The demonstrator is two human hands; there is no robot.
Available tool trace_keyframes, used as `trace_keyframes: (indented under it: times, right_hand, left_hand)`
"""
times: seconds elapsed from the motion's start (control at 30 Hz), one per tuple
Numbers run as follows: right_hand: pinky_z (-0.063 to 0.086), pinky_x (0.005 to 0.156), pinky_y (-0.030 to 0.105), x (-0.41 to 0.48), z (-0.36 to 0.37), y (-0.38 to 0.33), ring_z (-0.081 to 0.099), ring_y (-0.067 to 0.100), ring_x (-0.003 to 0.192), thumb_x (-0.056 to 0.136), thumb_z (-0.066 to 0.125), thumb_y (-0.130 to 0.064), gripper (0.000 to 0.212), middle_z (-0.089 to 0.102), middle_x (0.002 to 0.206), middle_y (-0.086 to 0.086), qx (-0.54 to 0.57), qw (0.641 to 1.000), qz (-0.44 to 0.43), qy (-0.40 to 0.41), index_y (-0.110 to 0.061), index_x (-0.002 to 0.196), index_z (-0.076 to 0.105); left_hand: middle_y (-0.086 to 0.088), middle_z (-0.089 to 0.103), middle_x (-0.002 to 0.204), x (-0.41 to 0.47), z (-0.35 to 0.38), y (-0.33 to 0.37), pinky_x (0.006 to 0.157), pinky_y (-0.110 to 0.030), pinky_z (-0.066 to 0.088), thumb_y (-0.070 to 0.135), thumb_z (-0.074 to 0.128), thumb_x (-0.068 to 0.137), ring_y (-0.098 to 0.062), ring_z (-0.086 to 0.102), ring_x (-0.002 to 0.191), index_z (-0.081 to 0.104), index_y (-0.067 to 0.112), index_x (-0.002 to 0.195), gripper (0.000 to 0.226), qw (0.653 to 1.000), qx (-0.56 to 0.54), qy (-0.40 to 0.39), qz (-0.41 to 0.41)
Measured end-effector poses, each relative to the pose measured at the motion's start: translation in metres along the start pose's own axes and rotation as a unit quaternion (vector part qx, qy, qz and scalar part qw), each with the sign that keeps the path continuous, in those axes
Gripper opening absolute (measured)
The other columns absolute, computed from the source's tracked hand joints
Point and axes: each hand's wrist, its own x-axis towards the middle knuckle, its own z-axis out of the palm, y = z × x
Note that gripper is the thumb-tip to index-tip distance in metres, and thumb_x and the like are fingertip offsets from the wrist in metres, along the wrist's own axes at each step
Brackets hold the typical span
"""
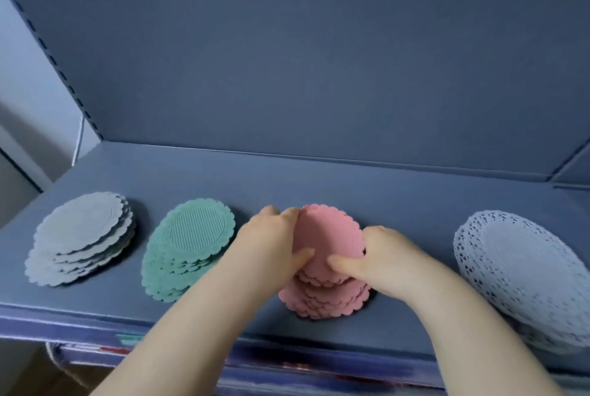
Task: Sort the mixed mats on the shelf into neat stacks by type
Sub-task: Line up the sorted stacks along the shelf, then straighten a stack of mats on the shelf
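Blue shelf: grey mats, green mats, pink mats, white lace mats, stacked separately. Pink mats gripped by left hand and right hand, fingers curled round edges.

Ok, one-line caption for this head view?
The left hand and right hand grip the pink mats between the green stack and the lace stack.

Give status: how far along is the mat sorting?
Done: grey stack, green stack and white lace stack stand apart, one colour each. In hand: left hand and right hand grip the top pink mats. To do: squaring the pink stack; grey and green look fanned too.
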Motion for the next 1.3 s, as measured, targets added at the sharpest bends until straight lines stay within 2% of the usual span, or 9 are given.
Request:
trace_keyframes:
  times: [0.13,0.27,0.4,0.53,0.8,0.93,1.07,1.2,1.3]
  right_hand:
    - [0.032,0.052,0.023,-0.007,0.006,-0.006,0.047,0.009,0.070,0.071,0.064,-0.058,0.044,0.052,0.085,-0.006,-0.017,0.997,0.056,0.055,-0.019,0.082,0.048]
    - [0.039,0.089,0.027,-0.011,0.024,-0.004,0.044,0.014,0.112,0.071,0.068,-0.054,0.064,0.046,0.122,-0.004,0.020,0.988,0.036,0.152,-0.021,0.122,0.046]
    - [0.024,0.104,0.023,-0.023,0.034,-0.002,0.026,0.011,0.132,0.078,0.061,-0.053,0.076,0.028,0.144,-0.008,-0.015,0.972,-0.020,0.235,-0.024,0.140,0.029]
    - [0.019,0.103,0.015,-0.032,0.042,-0.007,0.027,0.008,0.131,0.084,0.056,-0.049,0.065,0.031,0.144,-0.010,-0.021,0.951,-0.102,0.292,-0.024,0.139,0.034]
    - [0.011,0.102,0.007,-0.038,0.055,-0.043,0.016,-0.008,0.127,0.088,0.053,-0.043,0.049,0.036,0.140,-0.019,0.017,0.942,-0.243,0.232,-0.027,0.134,0.043]
    - [0.005,0.094,-0.005,-0.041,0.071,-0.064,0.025,-0.010,0.125,0.089,0.053,-0.042,0.047,0.039,0.137,-0.020,0.043,0.941,-0.264,0.205,-0.029,0.133,0.044]
    - [0.021,0.104,0.009,-0.036,0.078,-0.101,0.033,-0.005,0.125,0.089,0.055,-0.037,0.043,0.042,0.135,-0.019,0.058,0.937,-0.292,0.182,-0.028,0.130,0.048]
    - [0.019,0.104,0.008,-0.021,0.085,-0.153,0.033,-0.001,0.127,0.089,0.056,-0.034,0.043,0.043,0.137,-0.015,0.052,0.939,-0.300,0.161,-0.025,0.130,0.049]
    - [0.020,0.106,0.014,-0.005,0.096,-0.194,0.034,0.002,0.128,0.089,0.057,-0.033,0.043,0.042,0.139,-0.012,0.048,0.943,-0.294,0.148,-0.025,0.131,0.048]
  left_hand:
    - [0.001,0.034,0.125,0.010,-0.002,-0.006,0.098,-0.031,0.036,0.049,0.058,0.085,-0.019,0.038,0.116,0.031,0.030,0.141,0.065,0.993,0.058,0.025,0.100]
    - [0.003,0.044,0.122,0.014,-0.001,-0.014,0.093,-0.029,0.035,0.048,0.047,0.091,-0.020,0.043,0.111,0.038,0.030,0.137,0.050,0.977,0.107,0.025,0.184]
    - [0.001,0.062,0.089,0.006,0.002,-0.019,0.065,-0.034,0.045,0.040,0.048,0.084,-0.025,0.059,0.077,0.070,0.023,0.096,0.031,0.964,0.117,0.067,0.230]
    - [0.006,0.065,0.082,-0.013,0.003,-0.024,0.059,-0.031,0.048,0.037,0.037,0.082,-0.023,0.060,0.069,0.070,0.023,0.086,0.035,0.958,0.128,0.094,0.238]
    - [0.004,0.068,0.085,-0.048,-0.018,-0.053,0.064,-0.032,0.052,0.034,0.042,0.080,-0.024,0.065,0.075,0.070,0.020,0.094,0.034,0.964,0.133,0.126,0.195]
    - [0.003,0.069,0.091,-0.060,-0.034,-0.082,0.065,-0.033,0.052,0.033,0.042,0.084,-0.024,0.066,0.080,0.071,0.019,0.099,0.035,0.967,0.135,0.143,0.160]
    - [0.003,0.069,0.095,-0.061,-0.056,-0.127,0.066,-0.034,0.051,0.033,0.038,0.087,-0.025,0.065,0.083,0.070,0.021,0.104,0.039,0.970,0.145,0.158,0.118]
    - [0.001,0.070,0.090,-0.050,-0.081,-0.182,0.064,-0.036,0.053,0.034,0.035,0.084,-0.027,0.066,0.078,0.071,0.021,0.099,0.042,0.968,0.166,0.154,0.110]
    - [0.002,0.069,0.088,-0.042,-0.100,-0.225,0.060,-0.036,0.054,0.029,0.048,0.083,-0.027,0.066,0.077,0.072,0.023,0.097,0.028,0.966,0.187,0.146,0.098]
